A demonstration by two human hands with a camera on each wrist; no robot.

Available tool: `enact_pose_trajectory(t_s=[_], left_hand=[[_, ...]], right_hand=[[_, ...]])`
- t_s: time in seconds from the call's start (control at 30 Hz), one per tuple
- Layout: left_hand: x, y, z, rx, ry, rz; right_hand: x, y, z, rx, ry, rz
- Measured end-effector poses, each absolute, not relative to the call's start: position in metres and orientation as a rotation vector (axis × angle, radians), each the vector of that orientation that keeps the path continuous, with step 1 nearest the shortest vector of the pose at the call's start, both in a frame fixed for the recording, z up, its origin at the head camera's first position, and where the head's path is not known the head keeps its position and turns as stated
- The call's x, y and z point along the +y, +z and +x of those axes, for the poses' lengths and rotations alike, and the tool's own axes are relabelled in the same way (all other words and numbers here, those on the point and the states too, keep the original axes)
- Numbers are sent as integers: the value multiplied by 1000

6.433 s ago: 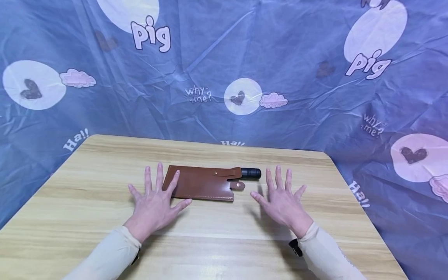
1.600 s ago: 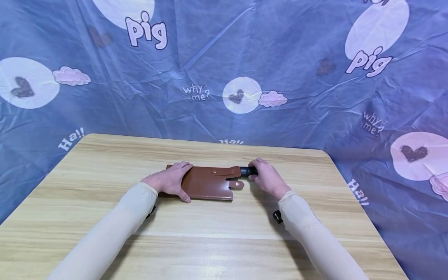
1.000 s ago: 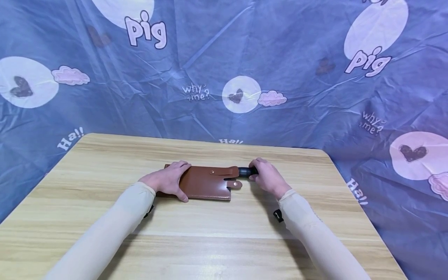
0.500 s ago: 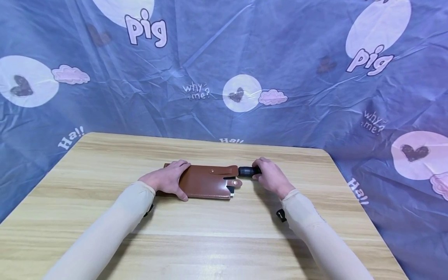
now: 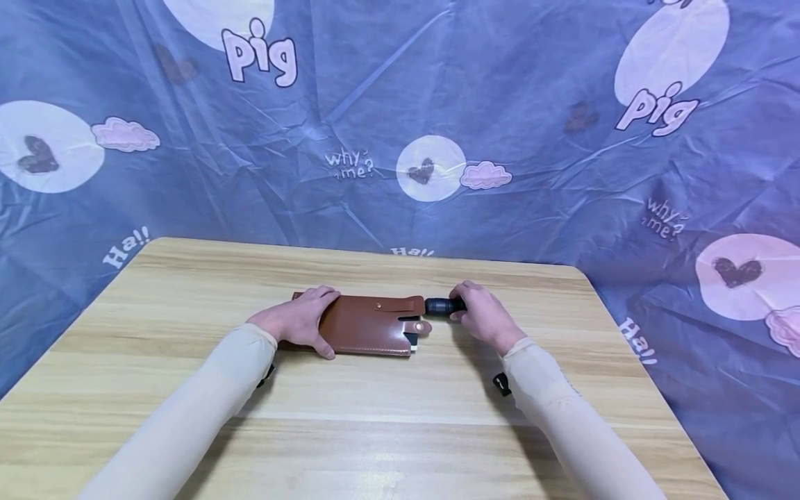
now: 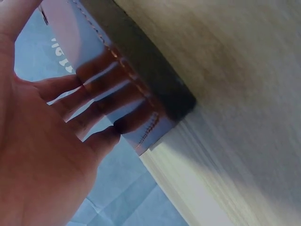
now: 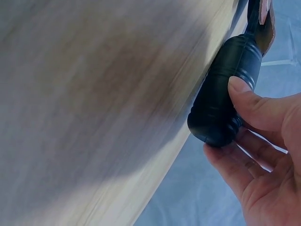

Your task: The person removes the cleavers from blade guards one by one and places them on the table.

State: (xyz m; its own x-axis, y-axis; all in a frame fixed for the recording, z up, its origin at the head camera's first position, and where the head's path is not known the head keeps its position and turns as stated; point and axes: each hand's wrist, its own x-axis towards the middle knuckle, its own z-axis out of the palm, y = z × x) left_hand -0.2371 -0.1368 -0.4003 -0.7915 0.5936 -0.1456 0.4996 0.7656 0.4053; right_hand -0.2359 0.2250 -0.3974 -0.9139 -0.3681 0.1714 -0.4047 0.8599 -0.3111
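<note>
A brown leather sheath (image 5: 369, 326) lies flat on the table, its stitched edge toward the person. My left hand (image 5: 294, 325) rests across its left part, thumb on the near side; in the left wrist view the fairly straight fingers of the hand (image 6: 51, 141) touch the sheath (image 6: 94, 47). On the right, a black ribbed handle (image 5: 440, 306) sticks out of the sheath, and my right hand (image 5: 487, 319) grips its end. The right wrist view shows thumb and fingers of that hand (image 7: 273, 160) round the handle (image 7: 221, 89). A dark, light-edged strip (image 5: 413, 340) shows at the sheath's mouth.
The wooden table (image 5: 375, 430) has rounded far corners. Behind it hangs a blue printed cloth (image 5: 531, 215), close to the table's far edge. A small snap strap (image 5: 419, 327) juts from the sheath's right end.
Since about a second ago, my right hand has moved slightly right with the handle, baring more of it and the strip at the sheath's mouth. My left hand and the sheath have hardly moved.
</note>
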Motion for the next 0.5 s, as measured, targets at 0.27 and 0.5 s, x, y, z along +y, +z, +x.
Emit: enact_pose_trajectory(t_s=[0.27, 0.5], left_hand=[[-137, -398, -236, 2692, 511, 828], [-137, -401, -235, 2704, 513, 853]], right_hand=[[225, -396, -235, -2918, 505, 623], [225, -395, -234, -2934, 505, 617]])
